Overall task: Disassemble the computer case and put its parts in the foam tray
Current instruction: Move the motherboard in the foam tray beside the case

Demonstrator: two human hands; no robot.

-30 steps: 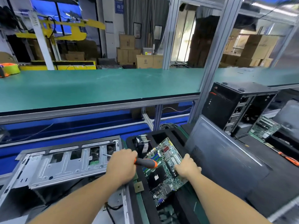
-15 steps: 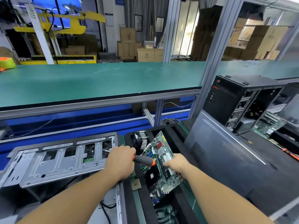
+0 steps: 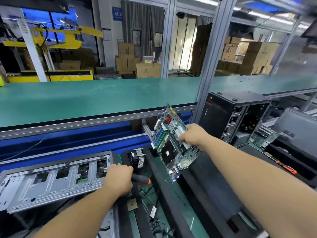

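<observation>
1. Grey sheet-metal computer case [image 3: 51, 182] lies on its side at left on the bench.
2. Black foam tray [image 3: 173, 203] sits beside it.
3. Green motherboard [image 3: 173, 143] tilted, raised above tray; right hand [image 3: 192, 136] clenched on its edge.
4. Left hand [image 3: 118, 179] grasps black-and-orange screwdriver [image 3: 142, 179].

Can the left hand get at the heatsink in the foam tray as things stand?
Probably not freely. The left hand grips a screwdriver, so its fingers are taken. The heatsink sits just beyond it in the foam tray, with nothing between; the lifted motherboard is off to its right.
</observation>
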